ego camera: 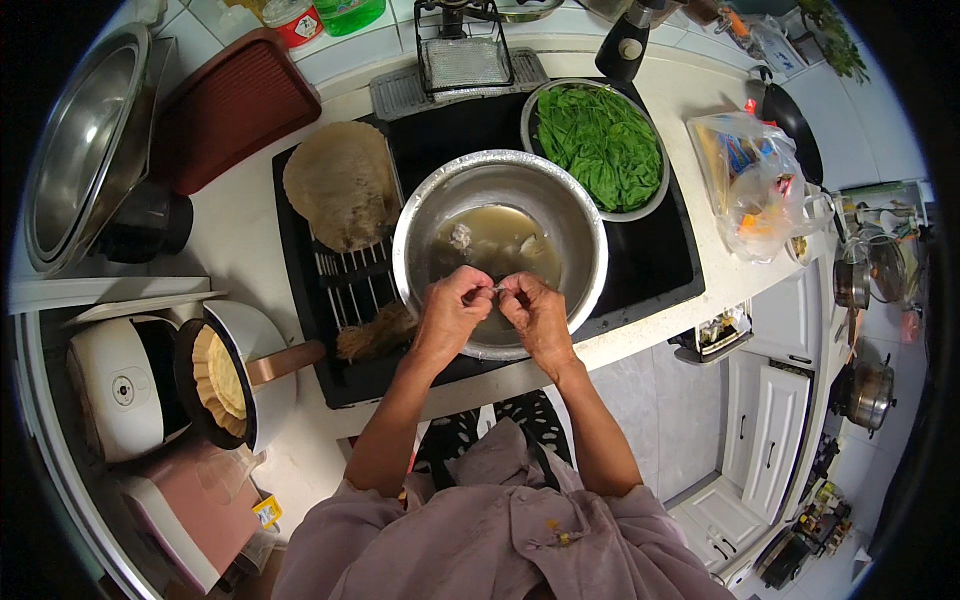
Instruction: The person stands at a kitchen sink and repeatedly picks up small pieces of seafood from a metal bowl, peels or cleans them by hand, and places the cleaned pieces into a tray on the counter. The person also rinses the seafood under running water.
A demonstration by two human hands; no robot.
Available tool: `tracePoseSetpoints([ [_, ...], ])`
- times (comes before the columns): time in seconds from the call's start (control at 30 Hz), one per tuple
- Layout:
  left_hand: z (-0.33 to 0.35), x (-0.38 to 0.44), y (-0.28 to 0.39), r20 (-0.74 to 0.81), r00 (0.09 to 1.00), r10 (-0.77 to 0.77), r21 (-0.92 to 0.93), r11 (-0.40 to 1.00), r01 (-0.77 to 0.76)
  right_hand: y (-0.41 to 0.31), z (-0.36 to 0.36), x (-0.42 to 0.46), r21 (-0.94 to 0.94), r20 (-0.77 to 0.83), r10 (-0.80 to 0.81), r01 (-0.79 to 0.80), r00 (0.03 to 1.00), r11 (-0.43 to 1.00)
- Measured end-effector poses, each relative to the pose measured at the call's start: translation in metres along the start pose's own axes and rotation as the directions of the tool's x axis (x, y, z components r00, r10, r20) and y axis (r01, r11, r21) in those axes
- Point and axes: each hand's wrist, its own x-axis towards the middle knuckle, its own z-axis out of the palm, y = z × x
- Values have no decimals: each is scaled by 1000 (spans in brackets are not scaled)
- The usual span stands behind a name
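Observation:
Above the near side of a wide stainless steel basin, my left hand and my right hand meet at the fingertips. Between them they pinch a small pale piece, too small to identify. Cloudy brownish liquid fills the bottom of the basin. A whitish lump breaks its surface at the left, and another pale piece lies at the right. More pieces under the liquid are blurred. My hands and wrists cover part of the basin's near rim.
A bowl of green leafy vegetables stands behind right. Left of the basin are a flat brown rounded mat, a metal rack and a fibrous brown bundle. An air fryer drawer juts in at left; a plastic bag lies right.

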Motion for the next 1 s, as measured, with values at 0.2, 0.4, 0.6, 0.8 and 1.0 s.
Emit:
tracePoseSetpoints([
  [0.2,-20,-2,30,-216,971,-105,-83,993,89,8,-1,2,52,-130,4,3,992,999],
  [0.4,-17,-6,45,-378,915,-144,1,988,156,-2,-7,33,-354,-132,-43,-7,990,935],
  [0.6,67,10,96,-301,940,162,305,950,-66,55,-24,-5,-133,-129,-268,251,955,959],
  [0.8,252,31,169,325,897,301,242,890,-386,23,-30,-26,33,416,102,-127,904,991],
  [1.0,475,46,94,666,571,481,126,681,-721,57,-5,-37,141,37,-539,529,842,837],
])
